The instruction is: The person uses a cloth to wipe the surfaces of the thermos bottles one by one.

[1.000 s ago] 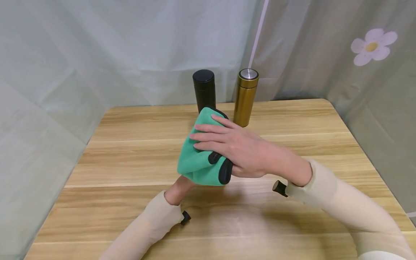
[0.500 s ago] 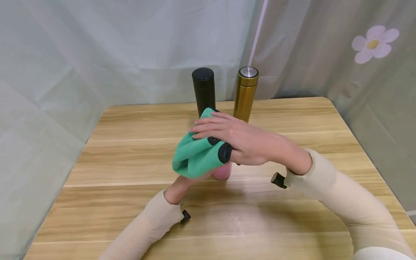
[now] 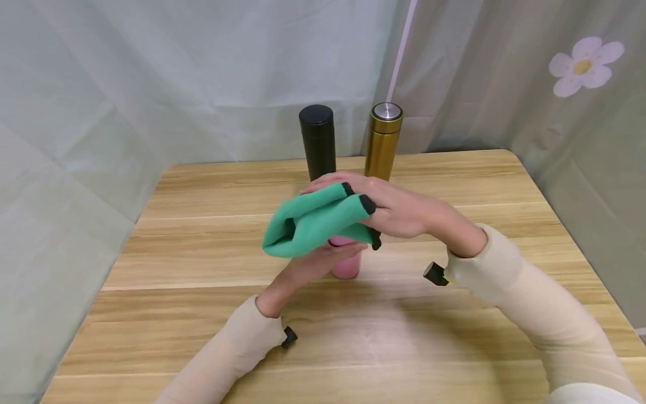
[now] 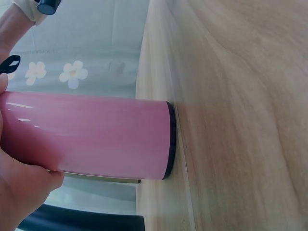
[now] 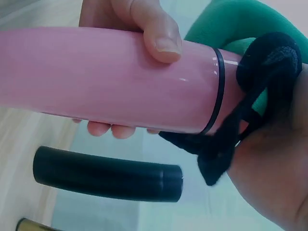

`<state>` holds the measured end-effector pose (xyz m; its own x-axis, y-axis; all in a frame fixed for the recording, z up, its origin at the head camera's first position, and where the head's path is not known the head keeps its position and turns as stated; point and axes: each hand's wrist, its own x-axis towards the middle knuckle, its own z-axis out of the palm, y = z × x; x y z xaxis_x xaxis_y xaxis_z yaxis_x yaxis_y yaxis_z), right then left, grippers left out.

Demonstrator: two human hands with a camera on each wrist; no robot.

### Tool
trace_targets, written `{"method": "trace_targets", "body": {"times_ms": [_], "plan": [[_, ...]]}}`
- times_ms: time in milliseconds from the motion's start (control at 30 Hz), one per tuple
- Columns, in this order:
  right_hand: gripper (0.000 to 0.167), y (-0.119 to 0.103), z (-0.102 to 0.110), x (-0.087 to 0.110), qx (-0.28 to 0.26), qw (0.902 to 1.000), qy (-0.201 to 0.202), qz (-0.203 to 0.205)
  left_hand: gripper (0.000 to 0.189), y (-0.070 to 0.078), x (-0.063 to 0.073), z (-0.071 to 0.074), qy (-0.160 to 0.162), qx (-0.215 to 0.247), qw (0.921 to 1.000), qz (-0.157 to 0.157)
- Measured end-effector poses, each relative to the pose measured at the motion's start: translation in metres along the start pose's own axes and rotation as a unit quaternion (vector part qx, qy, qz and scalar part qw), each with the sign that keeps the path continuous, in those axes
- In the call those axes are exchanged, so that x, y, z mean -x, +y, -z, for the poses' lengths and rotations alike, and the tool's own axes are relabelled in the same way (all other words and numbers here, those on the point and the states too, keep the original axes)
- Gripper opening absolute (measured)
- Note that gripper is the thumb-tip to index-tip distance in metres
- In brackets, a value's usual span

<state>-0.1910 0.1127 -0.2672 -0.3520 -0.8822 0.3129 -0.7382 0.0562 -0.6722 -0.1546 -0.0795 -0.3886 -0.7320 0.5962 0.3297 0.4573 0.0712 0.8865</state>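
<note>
A pink thermos bottle [image 3: 347, 267] stands upright, its black base right at the tabletop in the left wrist view. My left hand [image 3: 317, 262] grips the bottle's body; the thumb [image 5: 166, 45] lies along its side in the right wrist view. Over the bottle's top, my right hand [image 3: 391, 206] holds a folded green cloth [image 3: 323, 220] with black edging. Black trim [image 5: 219, 154] hangs beside the dark ring near the bottle's upper end. The cloth hides most of the bottle's top and the right fingertips in the head view.
Behind the hands, a black bottle [image 3: 319, 143] and a gold bottle [image 3: 383, 143] with a silver lid stand on the wooden table [image 3: 202, 247]. A pale curtain [image 3: 176, 73] hangs at the back and sides, with a flower print on the right.
The right hand and cloth have turned and moved up and away from me, with the cloth's folded end swinging into view. More of the pink bottle shows below; the left hand stays put.
</note>
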Motion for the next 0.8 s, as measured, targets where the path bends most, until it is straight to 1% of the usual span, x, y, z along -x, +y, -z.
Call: {"method": "trace_targets", "body": {"times_ms": [33, 67, 100, 167, 200, 233, 267, 333, 400, 433, 500, 567, 667, 733, 800], "plan": [[0.047, 0.001, 0.001, 0.002, -0.015, 0.9998, 0.005, -0.009, 0.043, -0.001, -0.001, 0.0, 0.031, 0.018, 0.9994, -0.001], [0.047, 0.003, 0.002, 0.005, -0.025, 0.9995, 0.011, -0.017, 0.043, -0.001, -0.002, -0.001, 0.045, 0.03, 0.9985, 0.009], [0.046, 0.004, 0.003, 0.007, -0.036, 0.9989, 0.018, -0.026, 0.047, -0.001, -0.004, -0.001, 0.081, 0.069, 0.9943, 0.009], [0.038, 0.008, 0.005, 0.014, -0.054, 0.9969, 0.033, -0.046, 0.049, -0.001, -0.004, -0.002, 0.1, 0.076, 0.9917, 0.028], [0.035, 0.01, 0.005, 0.017, -0.063, 0.9953, 0.042, -0.06, 0.051, 0.0, -0.005, -0.002, 0.102, 0.083, 0.9906, 0.037], [0.034, 0.012, 0.005, 0.021, -0.068, 0.9938, 0.051, -0.071, 0.052, 0.0, -0.005, -0.003, 0.105, 0.088, 0.9896, 0.045], [0.038, 0.013, 0.005, 0.026, -0.074, 0.9919, 0.062, -0.083, 0.053, 0.0, -0.005, -0.003, 0.107, 0.092, 0.9885, 0.054], [0.047, 0.016, 0.003, 0.034, -0.086, 0.9868, 0.087, -0.106, 0.056, 0.0, -0.005, -0.004, 0.111, 0.102, 0.9866, 0.063], [0.054, 0.016, -0.001, 0.04, -0.095, 0.9811, 0.117, -0.122, 0.059, 0.001, -0.005, -0.004, 0.107, 0.109, 0.9864, 0.061], [0.057, 0.016, -0.003, 0.044, -0.095, 0.9776, 0.134, -0.131, 0.06, 0.001, -0.005, -0.003, 0.108, 0.105, 0.9867, 0.061], [0.057, 0.013, -0.008, 0.049, -0.094, 0.9694, 0.169, -0.151, 0.066, 0.001, -0.005, -0.001, 0.108, 0.103, 0.9874, 0.052], [0.059, 0.012, -0.014, 0.053, -0.097, 0.9623, 0.199, -0.158, 0.071, 0.001, -0.005, 0.001, 0.109, 0.099, 0.988, 0.047], [0.052, 0.014, -0.022, 0.06, -0.095, 0.9505, 0.24, -0.173, 0.079, 0.001, -0.005, 0.002, 0.113, 0.1, 0.9878, 0.037], [0.05, 0.016, -0.027, 0.066, -0.094, 0.9476, 0.253, -0.171, 0.082, 0.001, -0.006, 0.003, 0.118, 0.099, 0.9873, 0.035], [0.044, 0.017, -0.031, 0.073, -0.075, 0.9472, 0.263, -0.168, 0.084, 0.001, -0.006, 0.003, 0.121, 0.093, 0.9879, 0.03]]}}
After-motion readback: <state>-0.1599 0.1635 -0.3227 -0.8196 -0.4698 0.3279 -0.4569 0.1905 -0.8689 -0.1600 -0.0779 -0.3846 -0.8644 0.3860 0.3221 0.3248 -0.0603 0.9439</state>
